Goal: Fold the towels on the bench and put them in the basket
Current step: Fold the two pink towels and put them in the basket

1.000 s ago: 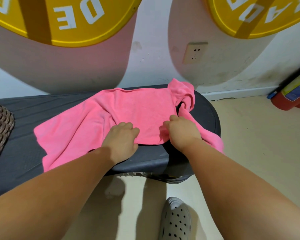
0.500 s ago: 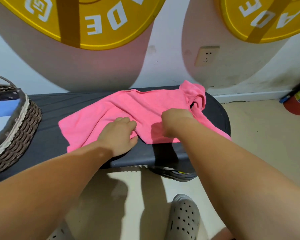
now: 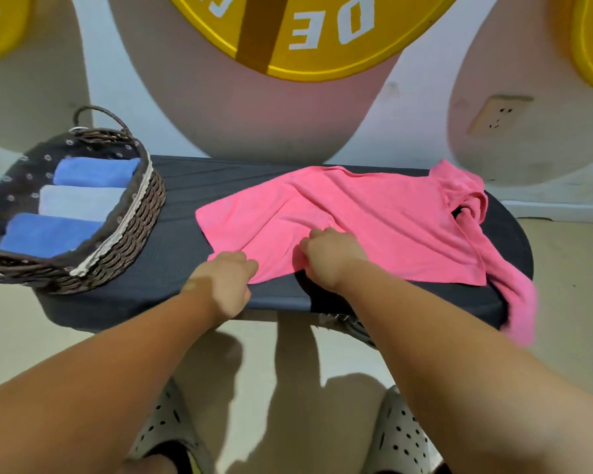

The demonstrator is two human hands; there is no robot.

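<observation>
Left hand [image 3: 225,278] and right hand [image 3: 329,258] slid left, pinching towel [image 3: 374,227] stretched lengthwise along bench [image 3: 185,200].

Head view — forward and down, near the bench [image 3: 220,176]

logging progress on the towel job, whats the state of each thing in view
pink towel, unfolded, rumpled on the bench, right end hanging off
left hand, pinches the pink towel's near edge
right hand, pinches the same edge
basket, upright on the bench, holding three folded towels
</observation>
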